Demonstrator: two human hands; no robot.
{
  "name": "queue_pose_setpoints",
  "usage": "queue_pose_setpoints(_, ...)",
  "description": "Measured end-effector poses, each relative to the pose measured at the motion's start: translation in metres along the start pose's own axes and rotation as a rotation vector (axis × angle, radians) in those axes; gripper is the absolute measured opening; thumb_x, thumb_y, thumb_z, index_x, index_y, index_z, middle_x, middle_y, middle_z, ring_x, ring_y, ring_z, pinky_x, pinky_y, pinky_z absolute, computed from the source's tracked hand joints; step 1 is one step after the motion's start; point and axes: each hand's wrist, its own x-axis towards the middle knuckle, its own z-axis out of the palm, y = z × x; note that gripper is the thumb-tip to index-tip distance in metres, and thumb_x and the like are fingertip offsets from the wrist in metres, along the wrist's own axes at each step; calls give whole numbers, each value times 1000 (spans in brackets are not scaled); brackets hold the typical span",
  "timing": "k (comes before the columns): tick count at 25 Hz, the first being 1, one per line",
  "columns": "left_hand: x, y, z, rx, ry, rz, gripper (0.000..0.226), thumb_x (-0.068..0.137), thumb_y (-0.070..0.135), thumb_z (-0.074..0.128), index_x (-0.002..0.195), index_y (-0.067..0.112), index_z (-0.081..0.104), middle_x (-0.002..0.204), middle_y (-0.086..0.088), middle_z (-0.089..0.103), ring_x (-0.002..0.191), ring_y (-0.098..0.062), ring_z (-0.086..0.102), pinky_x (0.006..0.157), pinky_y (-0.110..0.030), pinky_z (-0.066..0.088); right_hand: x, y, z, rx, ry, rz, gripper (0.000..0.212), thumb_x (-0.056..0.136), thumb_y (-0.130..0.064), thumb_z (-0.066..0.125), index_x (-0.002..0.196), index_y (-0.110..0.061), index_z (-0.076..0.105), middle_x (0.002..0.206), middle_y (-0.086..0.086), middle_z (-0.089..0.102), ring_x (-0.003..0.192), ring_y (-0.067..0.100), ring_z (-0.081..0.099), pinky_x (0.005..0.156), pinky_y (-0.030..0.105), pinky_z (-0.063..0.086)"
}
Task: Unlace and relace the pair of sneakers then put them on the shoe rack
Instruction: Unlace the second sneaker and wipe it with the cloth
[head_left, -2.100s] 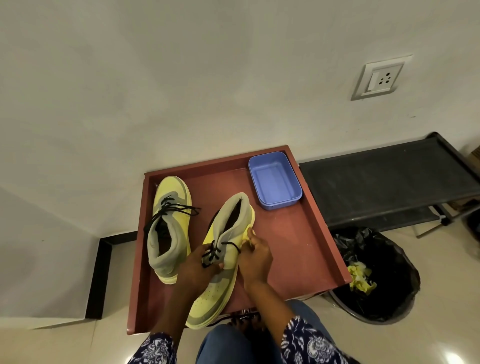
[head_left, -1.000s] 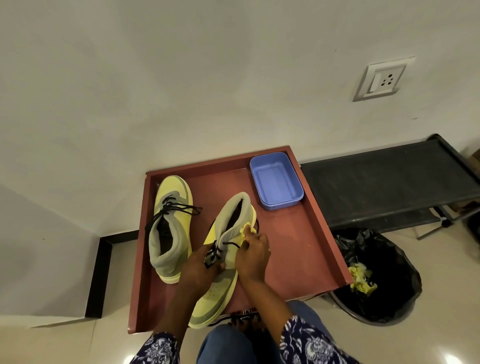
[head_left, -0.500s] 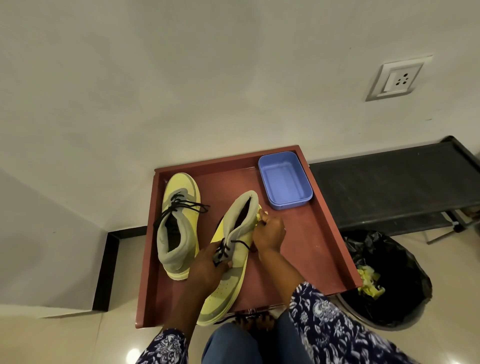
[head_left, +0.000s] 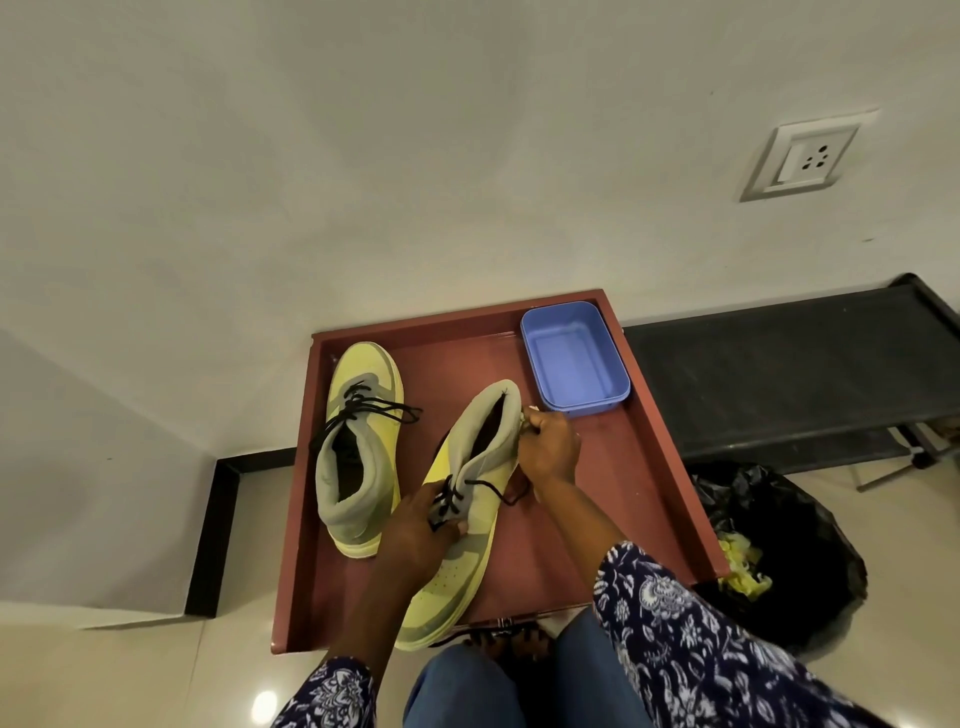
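Left hand (head_left: 415, 525) grips the near sneaker's (head_left: 462, 519) black lace (head_left: 493, 488), right hand (head_left: 548, 441) pinches its collar; seemingly mid-lacing, shoe rack (head_left: 779, 374) unused

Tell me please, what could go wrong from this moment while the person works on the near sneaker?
1. The near sneaker has its toe past the front edge of the red tray; a hard pull could slide it off.
2. The left hand grips the black lace bunched up, so it may tangle.
3. The right hand pinches the collar close to the blue container and might knock it.
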Motion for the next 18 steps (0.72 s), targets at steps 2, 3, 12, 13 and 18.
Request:
queue_pose_setpoints(2,0,-1,0,14,4,7,51,79,21,70,126,19,51,112,-4,62,103,-22,57,84,-30,44,-16,6,3,48,41,23,36,88,3,46,115,-10,66,102,13,66,97,27,59,77,24,39)
queue_pose_setpoints(3,0,-2,0,16,5,9,51,79,21,70,126,20,51,111,-4,62,103,-22,57,84,-30,44,-26,7,4,95,62,46,35,90,1,48,118,-11,63,104,14,64,95,26,58,75,22,37)
queue_pose_setpoints(12,-2,0,-1,-21,6,20,51,77,24,69,125,20,51,115,-3,62,103,-22,58,88,-39,49,-89,28,22,333,80,127,24,89,-4,57,111,-4,67,90,2,57,85,11,53,62,-6,35)
queue_pose_setpoints(13,-1,0,-1,-24,8,24,50,79,21,69,125,20,51,115,-3,61,104,-22,58,89,-39,49,-87,28,22,329,79,138,24,89,-3,56,111,-4,66,92,2,57,86,11,53,63,-7,35)
queue_pose_setpoints(18,-1,0,-1,-36,19,19,49,79,21,69,125,19,51,115,-2,61,103,-21,58,84,-30,46,-52,22,19,337,105,200,27,89,-1,55,112,-6,66,106,14,65,95,24,59,87,33,49)
